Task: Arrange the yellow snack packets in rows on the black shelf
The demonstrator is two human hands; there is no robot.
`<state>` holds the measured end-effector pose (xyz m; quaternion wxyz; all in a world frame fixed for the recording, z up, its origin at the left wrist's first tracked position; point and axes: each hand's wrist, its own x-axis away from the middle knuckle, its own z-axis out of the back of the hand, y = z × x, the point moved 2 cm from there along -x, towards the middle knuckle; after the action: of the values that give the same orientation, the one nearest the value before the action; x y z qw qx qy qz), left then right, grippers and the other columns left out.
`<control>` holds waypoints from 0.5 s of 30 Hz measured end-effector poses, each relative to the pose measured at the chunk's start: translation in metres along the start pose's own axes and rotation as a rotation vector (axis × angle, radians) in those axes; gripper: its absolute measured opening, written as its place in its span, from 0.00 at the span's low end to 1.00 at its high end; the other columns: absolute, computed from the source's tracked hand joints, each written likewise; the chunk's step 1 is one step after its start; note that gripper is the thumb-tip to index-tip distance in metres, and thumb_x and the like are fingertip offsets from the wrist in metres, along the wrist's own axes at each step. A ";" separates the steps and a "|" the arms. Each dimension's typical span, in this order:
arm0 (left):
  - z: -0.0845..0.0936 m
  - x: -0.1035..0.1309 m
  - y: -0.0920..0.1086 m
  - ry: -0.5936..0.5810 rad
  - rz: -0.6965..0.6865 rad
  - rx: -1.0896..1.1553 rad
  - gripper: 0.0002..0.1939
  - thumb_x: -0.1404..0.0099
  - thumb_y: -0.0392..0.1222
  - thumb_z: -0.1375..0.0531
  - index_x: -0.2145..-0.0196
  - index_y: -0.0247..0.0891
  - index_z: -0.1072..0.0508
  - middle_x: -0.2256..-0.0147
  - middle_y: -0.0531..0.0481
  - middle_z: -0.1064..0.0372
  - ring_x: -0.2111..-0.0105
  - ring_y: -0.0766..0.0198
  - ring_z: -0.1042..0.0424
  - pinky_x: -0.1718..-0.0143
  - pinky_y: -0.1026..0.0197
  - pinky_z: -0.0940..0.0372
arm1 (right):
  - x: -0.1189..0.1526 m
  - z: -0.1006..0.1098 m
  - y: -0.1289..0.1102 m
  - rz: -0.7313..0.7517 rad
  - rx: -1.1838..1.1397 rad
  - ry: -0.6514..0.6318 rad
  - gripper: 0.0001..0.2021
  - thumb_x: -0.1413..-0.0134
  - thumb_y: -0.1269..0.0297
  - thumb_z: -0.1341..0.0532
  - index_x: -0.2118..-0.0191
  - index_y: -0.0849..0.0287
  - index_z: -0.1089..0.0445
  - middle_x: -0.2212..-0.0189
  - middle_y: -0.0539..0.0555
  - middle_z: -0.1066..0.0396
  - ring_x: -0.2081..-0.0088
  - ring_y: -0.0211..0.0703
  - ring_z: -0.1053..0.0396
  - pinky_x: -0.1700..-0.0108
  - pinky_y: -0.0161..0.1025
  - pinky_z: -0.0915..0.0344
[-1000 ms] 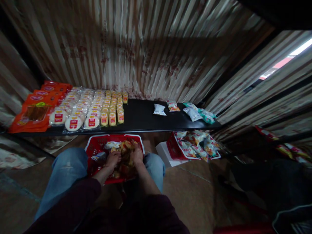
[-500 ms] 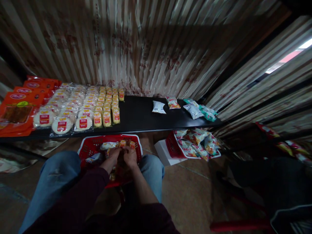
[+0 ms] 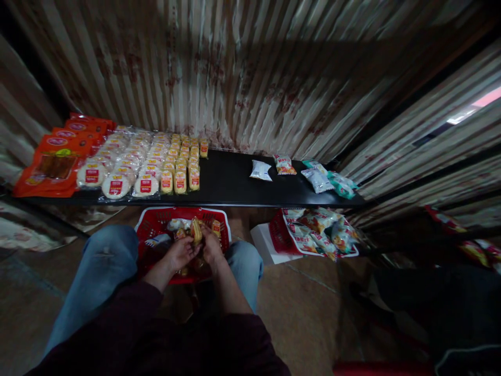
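Observation:
My left hand [image 3: 182, 254] is over the red basket [image 3: 144, 218] between my knees, its fingers curled around small yellow packaged cakes. Beside it, my right hand [image 3: 210, 244] holds a yellow packaged cake [image 3: 196, 231] at its fingertips, close to the left fingers. More yellow packs [image 3: 215, 227] and some white packets [image 3: 158, 241] lie inside the basket. Rows of similar yellow packs [image 3: 180, 180] stand on the black shelf [image 3: 230, 189] ahead, next to round white packaged cakes [image 3: 116, 186].
Orange bags [image 3: 55, 162] lie at the shelf's left end. White and green packets [image 3: 316, 178] are on its right part. A second red basket [image 3: 278, 235] full of snack bags sits on a white box [image 3: 263, 244]. At the right edge is a person's dark-clothed leg [image 3: 415, 292].
My hands have lifted slightly, and a yellow pack now shows upright between them. My left hand has turned more palm up. The whole view has shifted a little.

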<state>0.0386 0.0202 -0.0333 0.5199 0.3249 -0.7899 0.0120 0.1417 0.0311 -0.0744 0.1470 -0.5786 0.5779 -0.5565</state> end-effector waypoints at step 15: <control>0.000 0.020 -0.001 0.036 -0.393 -0.129 0.02 0.42 0.32 0.40 0.69 0.34 0.28 0.73 0.50 0.27 0.77 0.69 0.30 0.70 0.65 0.34 | 0.022 -0.001 -0.010 0.208 0.149 0.020 0.18 0.63 0.60 0.35 0.61 0.58 0.28 0.66 0.51 0.24 0.64 0.41 0.27 0.57 0.39 0.32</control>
<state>0.0343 0.0094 -0.0171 0.5460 0.4384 -0.7011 -0.1346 0.1396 0.0159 -0.0553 0.2406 -0.4974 0.5932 -0.5855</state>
